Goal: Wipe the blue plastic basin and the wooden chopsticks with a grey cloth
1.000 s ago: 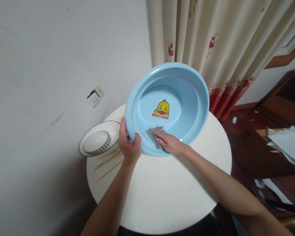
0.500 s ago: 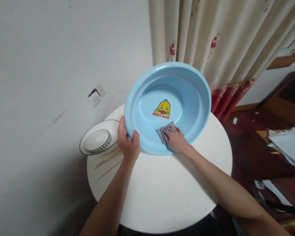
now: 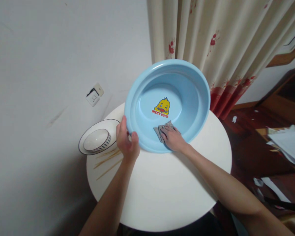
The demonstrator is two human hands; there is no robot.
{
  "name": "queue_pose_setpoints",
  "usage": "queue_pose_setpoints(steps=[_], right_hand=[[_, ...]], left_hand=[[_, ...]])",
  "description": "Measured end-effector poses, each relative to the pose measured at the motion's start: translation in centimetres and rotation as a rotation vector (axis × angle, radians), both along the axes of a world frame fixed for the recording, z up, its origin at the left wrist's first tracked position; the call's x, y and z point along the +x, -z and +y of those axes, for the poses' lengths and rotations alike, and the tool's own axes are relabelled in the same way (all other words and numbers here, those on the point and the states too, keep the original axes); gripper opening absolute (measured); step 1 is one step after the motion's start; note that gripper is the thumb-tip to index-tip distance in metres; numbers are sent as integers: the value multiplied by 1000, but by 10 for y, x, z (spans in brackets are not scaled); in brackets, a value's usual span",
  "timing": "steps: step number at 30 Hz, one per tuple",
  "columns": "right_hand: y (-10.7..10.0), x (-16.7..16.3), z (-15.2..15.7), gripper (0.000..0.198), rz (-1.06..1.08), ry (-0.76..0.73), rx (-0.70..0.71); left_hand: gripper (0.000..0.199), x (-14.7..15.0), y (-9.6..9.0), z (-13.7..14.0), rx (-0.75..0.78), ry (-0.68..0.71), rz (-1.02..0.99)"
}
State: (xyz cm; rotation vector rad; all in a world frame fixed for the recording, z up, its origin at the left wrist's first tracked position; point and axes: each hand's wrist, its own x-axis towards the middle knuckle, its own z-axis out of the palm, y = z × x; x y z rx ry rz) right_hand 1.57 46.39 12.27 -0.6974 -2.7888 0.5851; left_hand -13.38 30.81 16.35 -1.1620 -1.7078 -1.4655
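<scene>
A light blue plastic basin (image 3: 152,90) with a yellow duck print stands tilted over the round white table (image 3: 167,190), its inside facing me. My left hand (image 3: 128,139) grips its lower left rim, thumb in front and fingers behind. My right hand (image 3: 173,137) presses a grey cloth (image 3: 160,131) against the inner wall below the duck; the fingers are bent over the cloth. Part of the cloth is hidden under that hand.
Left of my left hand, a small bowl (image 3: 95,139) sits in a larger dark-rimmed dish (image 3: 110,125) at the table's edge. Several chopsticks (image 3: 109,169) lie in front of it. A wall socket (image 3: 92,97) is behind, and a curtain (image 3: 196,36) hangs beyond the basin.
The cloth and my right hand have shifted very slightly left within the basin. My left hand keeps its hold on the rim, and the whole view has moved a little.
</scene>
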Motion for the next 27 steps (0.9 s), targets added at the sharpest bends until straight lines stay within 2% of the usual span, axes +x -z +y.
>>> queue_pose_setpoints(steps=[6,10,14,17,21,27], right_hand=[[1,-4,-4,46,57,-4,-46],[3,-6,-4,49,140,-92,-114],[8,-9,-6,50,218,-187,-150],[7,-8,-7,51,190,-191,-135],[-2,0,-6,48,60,-100,-79],[-11,7,0,42,-97,156,48]], left_hand=[[83,-4,14,0,-78,109,-1],[88,-1,17,0,-110,178,-34],[86,2,16,1,-78,147,-60],[89,1,15,3,-69,101,-96],[91,-1,14,3,-62,81,-116],[91,-3,14,3,-56,88,-73]])
